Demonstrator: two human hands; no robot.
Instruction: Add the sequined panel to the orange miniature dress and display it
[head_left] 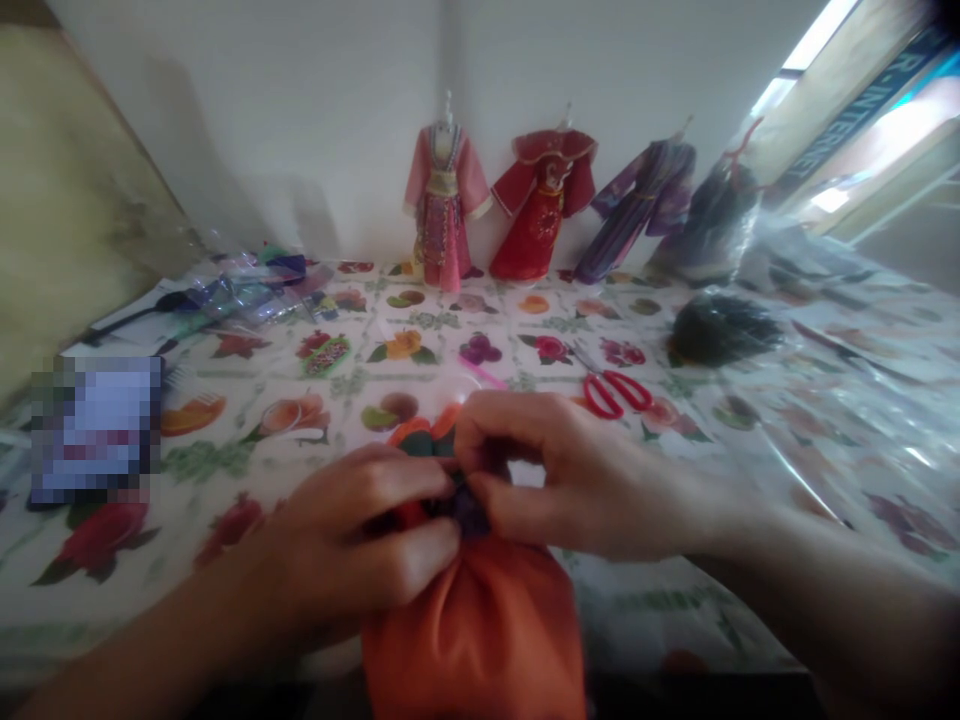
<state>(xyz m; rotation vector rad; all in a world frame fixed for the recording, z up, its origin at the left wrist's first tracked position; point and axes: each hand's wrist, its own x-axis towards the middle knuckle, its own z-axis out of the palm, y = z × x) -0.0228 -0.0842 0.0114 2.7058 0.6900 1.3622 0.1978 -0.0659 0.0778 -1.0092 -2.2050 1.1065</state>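
Note:
An orange satin doll garment [487,630] hangs toward me at the table's front edge, its skirt gathered at a dark purple waist. My left hand [375,530] pinches the left side of that dark waist between its fingers. Thumb and fingertips of my right hand [532,470] meet at the waist's right side, closed on the dark part. Orange and dark green cloth shows just beyond the fingers. What lies exactly between the fingertips is blurred and partly hidden.
Against the back wall stand pink [442,200], red [544,210] and purple [641,205] dresses. Red-handled scissors [616,393] lie beyond my right hand. A phone [97,430] is at left, plastic packets [255,285] behind it, and a dark bundle [720,328] at right. The tablecloth [247,465] is fruit-patterned.

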